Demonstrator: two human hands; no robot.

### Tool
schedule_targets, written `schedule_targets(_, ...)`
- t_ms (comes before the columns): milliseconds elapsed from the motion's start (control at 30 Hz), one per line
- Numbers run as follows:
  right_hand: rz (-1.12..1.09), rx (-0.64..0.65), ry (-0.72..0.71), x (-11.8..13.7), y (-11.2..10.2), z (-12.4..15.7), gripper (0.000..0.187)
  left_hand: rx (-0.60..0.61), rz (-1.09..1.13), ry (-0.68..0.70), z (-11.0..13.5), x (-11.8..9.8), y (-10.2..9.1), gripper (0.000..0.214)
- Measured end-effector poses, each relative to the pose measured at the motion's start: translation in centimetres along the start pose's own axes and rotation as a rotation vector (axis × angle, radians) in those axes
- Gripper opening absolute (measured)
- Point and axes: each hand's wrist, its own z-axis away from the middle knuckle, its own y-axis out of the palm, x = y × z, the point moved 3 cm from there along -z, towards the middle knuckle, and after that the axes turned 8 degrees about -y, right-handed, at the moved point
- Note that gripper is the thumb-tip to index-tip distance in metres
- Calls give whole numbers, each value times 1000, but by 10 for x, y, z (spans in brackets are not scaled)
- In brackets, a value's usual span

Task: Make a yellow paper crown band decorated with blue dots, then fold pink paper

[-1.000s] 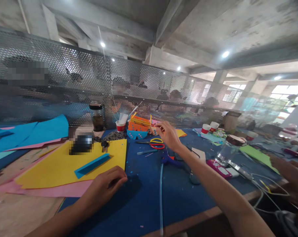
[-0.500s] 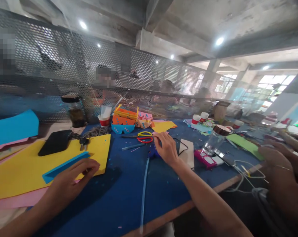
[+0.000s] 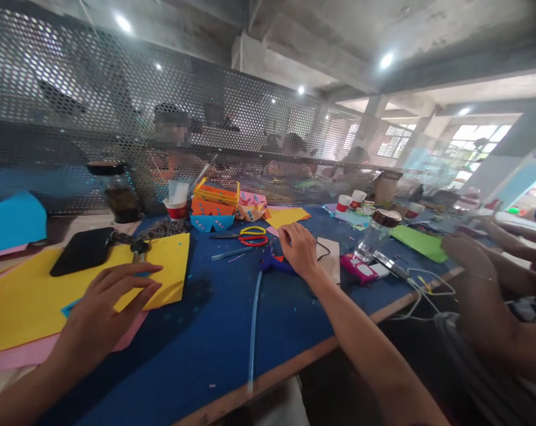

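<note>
My left hand [image 3: 106, 305] hovers over the yellow sheet [image 3: 26, 305], thumb and fingers apart. Below it lies a folded blue paper strip [image 3: 69, 307], mostly covered by the hand. My right hand [image 3: 300, 248] is above the table beside a purple glue gun [image 3: 268, 259], its fingers loosely bent and nothing seen in them. Whether its fingertips touch anything is hidden. A long clear glue stick [image 3: 254, 331] extends from the glue gun toward the table's near edge. Scissors [image 3: 254, 236] with yellow and red handles lie just beyond, near a short bluish stick [image 3: 232, 253].
Paper pieces in orange, blue and pink [image 3: 212, 222] stand before a perforated metal screen [image 3: 232, 118]. A phone [image 3: 84, 251], keys [image 3: 139, 247] and a dark jar [image 3: 119, 195] are left. A glass bottle [image 3: 374, 235], pink packet [image 3: 359, 269] and another person's hand [image 3: 472, 269] are right.
My left hand has lifted from the blue strip, and its fingers have spread. My right hand has shifted slightly right and away, uncovering more of the glue gun. The whole view has shifted.
</note>
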Motion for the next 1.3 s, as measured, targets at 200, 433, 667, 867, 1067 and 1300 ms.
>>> schedule_targets(200, 25, 114, -5, -3, 5, 0, 31, -18, 8, 68, -2, -10, 0, 26)
schedule_targets(433, 7, 354, -77, 10, -6, 26, 11, -57, -36, 97, -3, -10, -2, 27)
schedule_targets(667, 61, 429, -14, 16, -1, 52, 18, -47, -39, 132, -2, 0, 6, 26)
schedule_targets(867, 22, 411, -16, 12, 4, 57, 21, -29, -27, 138, -2, 8, 12, 22)
schedule_targets(1067, 9, 270, 31, 3, -1, 55, 24, -36, -14, 139, -3, 9, 14, 20)
schedule_targets(1300, 128, 140, 244, -32, -12, 43, 25, -20, -16, 163, -3, 11, 16, 23)
